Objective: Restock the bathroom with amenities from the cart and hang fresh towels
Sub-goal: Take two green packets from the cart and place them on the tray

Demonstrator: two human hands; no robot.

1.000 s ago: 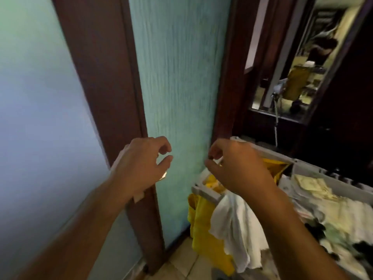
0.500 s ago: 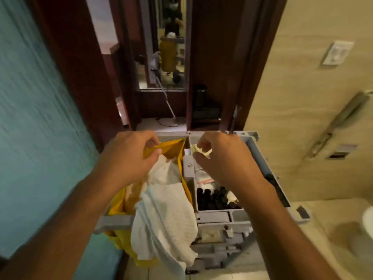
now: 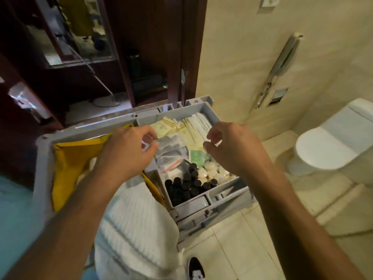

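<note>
Nearest the camera, a white towel [image 3: 133, 229] drapes over the near edge of the grey cart [image 3: 43, 158], beside its yellow bag [image 3: 72, 158]. Past it, black-capped bottles [image 3: 183, 186] fill the tray's near corner, with round white soaps [image 3: 212, 170] just beyond. Above the tray, the left hand [image 3: 125, 152] pinches a clear packet [image 3: 167, 141] between thumb and forefinger. Its partner, the right hand [image 3: 232, 146], hovers with fingers curled and thumb apart, gripping nothing. Cream sachets [image 3: 167, 128] lie at the far edge.

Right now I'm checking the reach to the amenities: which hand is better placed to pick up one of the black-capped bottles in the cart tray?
Probably the right hand. It hovers with nothing in it, above the tray's right side, near the black-capped bottles. The left hand already pinches a clear packet.
</note>
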